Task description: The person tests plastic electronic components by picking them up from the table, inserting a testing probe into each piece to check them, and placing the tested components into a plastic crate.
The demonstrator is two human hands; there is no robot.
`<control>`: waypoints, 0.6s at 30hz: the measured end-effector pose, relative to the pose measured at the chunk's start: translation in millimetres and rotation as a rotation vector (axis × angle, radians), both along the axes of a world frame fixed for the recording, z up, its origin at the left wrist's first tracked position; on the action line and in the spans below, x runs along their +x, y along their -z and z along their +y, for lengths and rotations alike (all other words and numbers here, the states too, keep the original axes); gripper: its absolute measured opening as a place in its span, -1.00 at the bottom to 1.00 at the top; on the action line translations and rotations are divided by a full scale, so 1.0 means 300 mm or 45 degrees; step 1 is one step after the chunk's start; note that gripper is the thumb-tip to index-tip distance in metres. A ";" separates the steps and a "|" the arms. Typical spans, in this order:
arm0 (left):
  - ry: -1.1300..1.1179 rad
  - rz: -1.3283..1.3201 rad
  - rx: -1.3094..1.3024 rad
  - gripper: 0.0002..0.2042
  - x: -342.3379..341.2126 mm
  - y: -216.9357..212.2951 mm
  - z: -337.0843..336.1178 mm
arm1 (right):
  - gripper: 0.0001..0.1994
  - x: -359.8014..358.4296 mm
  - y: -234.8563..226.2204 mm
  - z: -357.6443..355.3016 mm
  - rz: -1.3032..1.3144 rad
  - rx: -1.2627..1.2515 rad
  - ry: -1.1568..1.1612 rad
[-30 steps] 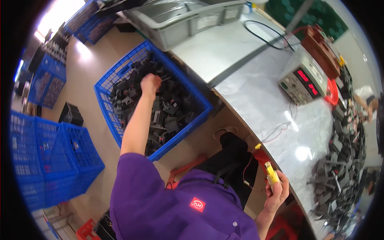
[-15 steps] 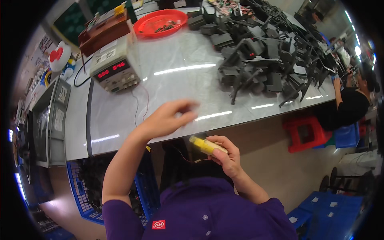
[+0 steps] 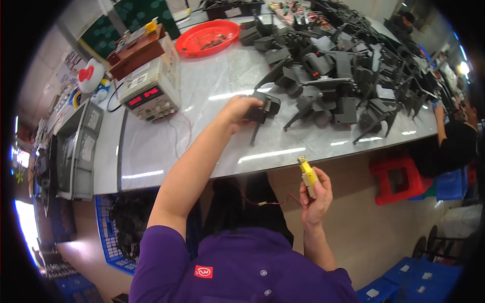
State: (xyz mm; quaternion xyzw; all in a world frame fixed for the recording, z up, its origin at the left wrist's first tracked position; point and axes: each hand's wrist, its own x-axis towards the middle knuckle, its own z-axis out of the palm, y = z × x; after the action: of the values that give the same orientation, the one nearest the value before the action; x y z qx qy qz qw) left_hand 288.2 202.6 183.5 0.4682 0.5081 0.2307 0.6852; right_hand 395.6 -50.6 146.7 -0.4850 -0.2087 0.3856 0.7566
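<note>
My left hand [image 3: 237, 112] grips a black plastic housing [image 3: 262, 107] with a thin leg pointing down, over the table just left of the heap. In my right hand [image 3: 317, 197], in front of the table edge, is a yellow and cream handheld device [image 3: 308, 175], its metallic tip pointing up; its exact kind is unclear. A thin red wire [image 3: 283, 203] with a small pale connector runs leftward from near this hand, below the table edge. Many similar black plastic housings [image 3: 346, 108] with legs lie heaped on the right.
A bench power supply [image 3: 151, 91] with red digits stands on the table [image 3: 212, 146] at left. Behind it are a wooden box [image 3: 136, 55] and a red tray [image 3: 184, 46] of small parts. A blue crate [image 3: 108, 242] holds black parts below; a co-worker [image 3: 449, 146] sits far right.
My left hand has reached forward and taken hold of a black housing. My right hand has moved right, turning the yellow device more upright. The whole view has shifted slightly.
</note>
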 end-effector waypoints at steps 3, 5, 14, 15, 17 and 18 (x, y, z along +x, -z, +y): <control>-0.107 -0.232 -0.159 -0.72 -0.193 -0.005 -0.016 | -0.65 0.006 0.013 0.035 0.002 -0.024 -0.011; -0.064 -0.685 -0.329 -0.73 -0.332 0.028 -0.032 | -0.63 -0.015 0.014 0.067 -0.010 0.018 -0.078; -0.393 -0.956 0.303 -0.47 -0.358 0.011 -0.438 | -0.50 -0.290 -0.082 0.176 0.149 0.006 -0.398; -0.363 -0.865 0.368 -0.43 -0.370 0.014 -0.463 | -0.54 -0.299 -0.090 0.193 0.244 -0.048 -0.374; -0.322 -0.699 0.594 -0.45 -0.399 0.022 -0.489 | -0.58 -0.296 -0.064 0.226 0.314 -0.085 -0.333; -0.240 -0.649 0.667 -0.39 -0.416 0.017 -0.492 | -0.58 -0.293 -0.061 0.237 0.355 -0.081 -0.344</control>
State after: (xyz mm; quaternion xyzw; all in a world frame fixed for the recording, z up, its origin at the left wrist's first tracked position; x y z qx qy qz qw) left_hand 163.6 55.1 178.5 0.5064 0.2860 0.5239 0.6223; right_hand 307.7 20.5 164.9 -0.4181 -0.1530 0.5534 0.7039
